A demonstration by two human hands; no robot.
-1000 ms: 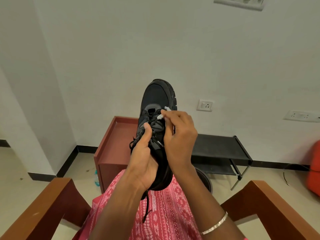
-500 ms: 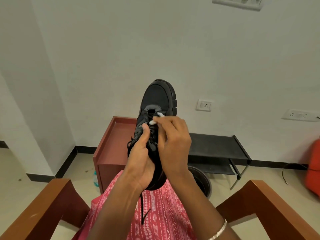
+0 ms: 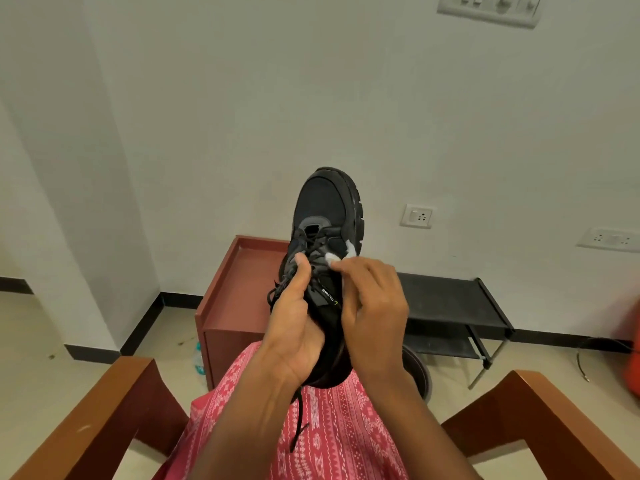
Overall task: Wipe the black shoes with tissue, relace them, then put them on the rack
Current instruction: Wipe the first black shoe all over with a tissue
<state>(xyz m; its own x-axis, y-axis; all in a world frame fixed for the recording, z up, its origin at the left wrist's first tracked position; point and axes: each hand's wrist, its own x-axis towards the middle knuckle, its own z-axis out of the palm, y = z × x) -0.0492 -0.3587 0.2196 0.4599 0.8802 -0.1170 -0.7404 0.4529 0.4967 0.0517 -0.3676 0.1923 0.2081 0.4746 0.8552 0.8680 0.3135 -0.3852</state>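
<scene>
At the bottom of the frame, two wooden armrests (image 3: 100,410) flank a pink patterned garment (image 3: 332,427) over the person's lap. A loose lace (image 3: 300,414) end hangs down over it from the shoe.

Just above, in the middle of the frame, the black shoe (image 3: 325,216) is held up off the lap, toe pointing up and away. The left hand (image 3: 294,327) wraps its fingers round the heel and midfoot from the left, with the thumb pressed down on the crossed laces. The right hand (image 3: 374,306) pinches a small wad of white tissue (image 3: 341,256) between thumb and fingertips against the upper, beside the eyelets on the right.

The shoe looks light enough for one hand. Its lugged sole looks stiff and its mesh upper soft, so the heel and sole edge are probably the firm places to grip, as the left hand does. Squeezing the upper would likely just dent it. The tissue is thin and will probably shred or snag on the laces and eyelets, so short, light strokes suit it. The lace is limp and is best led by its tip.

Behind the shoe, a low reddish-brown cabinet (image 3: 242,271) stands left of centre, with a plastic bottle (image 3: 198,358) at its foot. To the right, a black shoe rack (image 3: 446,296) stands against the white wall, well apart from the shoe. A wall socket (image 3: 417,216) sits above it.
</scene>
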